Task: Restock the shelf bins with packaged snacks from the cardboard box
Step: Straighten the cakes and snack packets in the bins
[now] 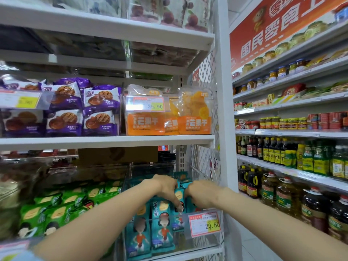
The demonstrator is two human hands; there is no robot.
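Head view: my left hand (165, 187) presses straight fingers onto the teal snack packs (160, 223) in the clear bin (188, 243). My right hand (199, 194) curls around one teal pack (188, 185).

Both bare forearms reach from near to far, converging mid-scene. Left hand (165, 187): wrist bent, fingers extended downward. Right hand (202, 194): fingers curled under (tips hidden, grip unconfirmed), knuckles up, just beside the left.
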